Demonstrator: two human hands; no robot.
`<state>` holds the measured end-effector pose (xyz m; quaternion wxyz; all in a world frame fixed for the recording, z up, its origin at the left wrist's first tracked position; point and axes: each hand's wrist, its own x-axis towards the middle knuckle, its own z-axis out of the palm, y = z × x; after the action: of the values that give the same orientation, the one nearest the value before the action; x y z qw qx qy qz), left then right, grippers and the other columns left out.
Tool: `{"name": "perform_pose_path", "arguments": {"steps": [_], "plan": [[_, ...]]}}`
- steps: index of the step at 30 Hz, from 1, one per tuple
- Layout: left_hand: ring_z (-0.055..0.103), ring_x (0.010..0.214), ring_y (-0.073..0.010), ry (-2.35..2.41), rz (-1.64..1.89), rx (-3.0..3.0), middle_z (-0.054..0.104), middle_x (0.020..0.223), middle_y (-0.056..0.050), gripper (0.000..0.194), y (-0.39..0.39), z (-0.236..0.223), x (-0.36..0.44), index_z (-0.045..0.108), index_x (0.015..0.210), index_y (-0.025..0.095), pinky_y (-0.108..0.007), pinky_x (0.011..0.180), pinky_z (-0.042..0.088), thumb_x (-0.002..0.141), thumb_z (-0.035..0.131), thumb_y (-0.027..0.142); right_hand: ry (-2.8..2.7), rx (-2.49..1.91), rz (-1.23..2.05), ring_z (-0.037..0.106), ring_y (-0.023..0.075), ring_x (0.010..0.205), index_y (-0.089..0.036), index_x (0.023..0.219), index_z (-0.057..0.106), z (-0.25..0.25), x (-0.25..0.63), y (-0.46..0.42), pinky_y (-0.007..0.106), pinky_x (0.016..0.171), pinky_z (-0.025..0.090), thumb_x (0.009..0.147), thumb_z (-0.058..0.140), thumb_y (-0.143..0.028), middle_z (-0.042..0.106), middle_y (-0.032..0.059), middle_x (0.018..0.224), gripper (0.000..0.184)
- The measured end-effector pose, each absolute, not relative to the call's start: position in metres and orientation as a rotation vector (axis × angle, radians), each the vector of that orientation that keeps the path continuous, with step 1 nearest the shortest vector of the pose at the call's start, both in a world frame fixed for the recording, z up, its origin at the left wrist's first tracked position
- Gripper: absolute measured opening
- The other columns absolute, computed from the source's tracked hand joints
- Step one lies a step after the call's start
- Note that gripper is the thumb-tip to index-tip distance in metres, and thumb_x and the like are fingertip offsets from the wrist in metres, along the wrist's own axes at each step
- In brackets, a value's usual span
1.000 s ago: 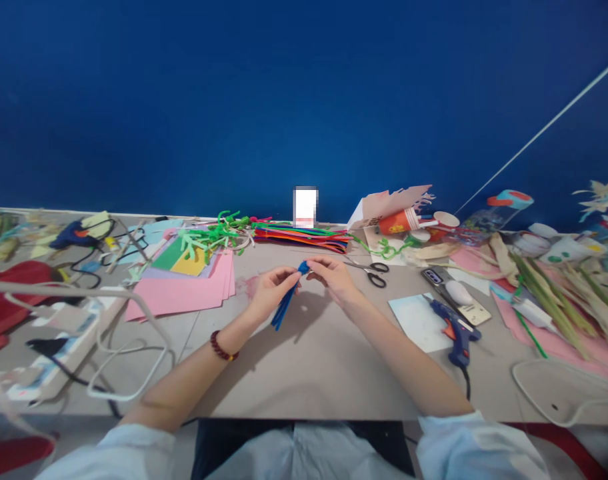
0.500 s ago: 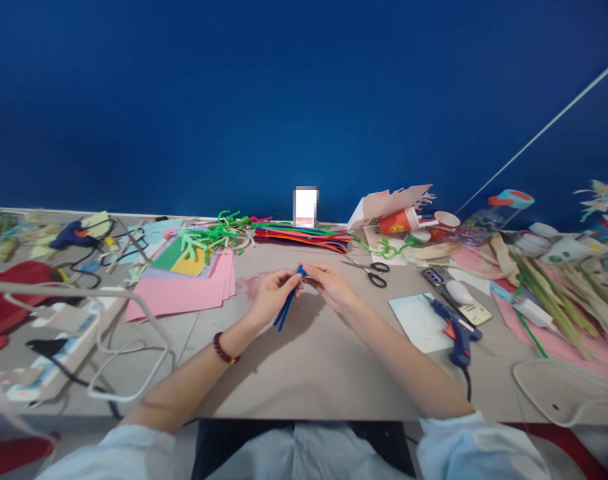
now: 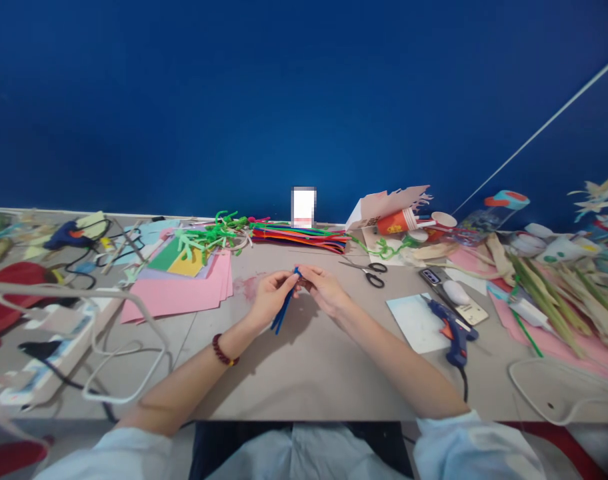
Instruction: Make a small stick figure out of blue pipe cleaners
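Observation:
Blue pipe cleaners (image 3: 283, 314) are held between my two hands over the middle of the table, their loose ends hanging down toward me. My left hand (image 3: 273, 293) pinches them near the top between thumb and fingers. From the other side, the fingertips of my right hand (image 3: 325, 288) grip the bunched blue top. How the strands are joined there is partly hidden by my fingers. Behind my hands lies a bundle of many-coloured pipe cleaners (image 3: 299, 239).
Scissors (image 3: 369, 272) lie right of my hands. Farther right are a blue glue gun (image 3: 453, 330) on white paper, a phone (image 3: 434, 279) and dried husks (image 3: 549, 293). Pink paper sheets (image 3: 179, 297), green pipe-cleaner pieces (image 3: 204, 240) and a power strip (image 3: 64, 357) are leftward.
Both hands stay together on the blue pipe cleaners, with only small finger movements at the top. The whole view has shifted slightly.

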<state>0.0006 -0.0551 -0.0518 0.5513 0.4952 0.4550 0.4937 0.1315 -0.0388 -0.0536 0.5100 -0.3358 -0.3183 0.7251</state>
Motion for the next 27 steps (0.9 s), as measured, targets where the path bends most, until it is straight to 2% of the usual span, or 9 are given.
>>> {"name": "perform_pose_path", "arguments": {"steps": [10,15,20,23,27], "plan": [[0.054,0.051,-0.0083,0.957,1.09,0.963,0.063,0.064,-0.002,0.031,-0.054,-0.048,-0.002,0.064,0.07,0.013,-0.02,0.051,0.043,0.066,0.073,0.043,-0.881,-0.703,1.837,0.056,0.0132,0.059,-0.018,0.086,0.07,-0.043,0.144,-0.038,0.03,0.061,0.047,0.07,0.071,-0.045,0.065,0.0013,0.069,0.031],[0.055,0.053,-0.0092,0.867,1.043,0.871,0.064,0.065,-0.003,0.03,-0.053,-0.049,-0.002,0.064,0.07,0.013,-0.022,0.056,0.047,0.064,0.074,0.041,-0.922,-0.692,1.852,0.053,0.013,0.055,-0.019,0.095,0.069,-0.043,0.145,-0.037,0.031,0.056,0.047,0.069,0.072,-0.044,0.062,-0.0011,0.065,0.036],[0.057,0.055,-0.0097,0.821,1.005,0.849,0.064,0.067,-0.004,0.03,-0.053,-0.048,-0.002,0.066,0.075,0.012,-0.022,0.058,0.048,0.064,0.076,0.038,-0.936,-0.727,1.838,0.052,0.0124,0.054,-0.017,0.093,0.069,-0.045,0.145,-0.035,0.03,0.054,0.047,0.065,0.075,-0.042,0.06,-0.0015,0.061,0.038],[0.055,0.054,-0.0079,0.856,1.014,0.884,0.062,0.067,-0.002,0.031,-0.053,-0.049,-0.002,0.065,0.076,0.013,-0.02,0.055,0.047,0.066,0.074,0.04,-0.954,-0.728,1.805,0.054,0.0122,0.055,-0.018,0.09,0.07,-0.045,0.146,-0.035,0.03,0.057,0.047,0.066,0.075,-0.04,0.064,-0.0004,0.066,0.033],[0.045,0.047,-0.005,0.874,1.027,0.921,0.055,0.062,0.002,0.034,-0.053,-0.051,-0.001,0.06,0.069,0.014,-0.02,0.05,0.044,0.066,0.073,0.044,-0.979,-0.749,1.781,0.059,0.0137,0.06,-0.019,0.091,0.071,-0.042,0.147,-0.036,0.031,0.065,0.047,0.069,0.071,-0.043,0.067,0.0006,0.068,0.032]]}}
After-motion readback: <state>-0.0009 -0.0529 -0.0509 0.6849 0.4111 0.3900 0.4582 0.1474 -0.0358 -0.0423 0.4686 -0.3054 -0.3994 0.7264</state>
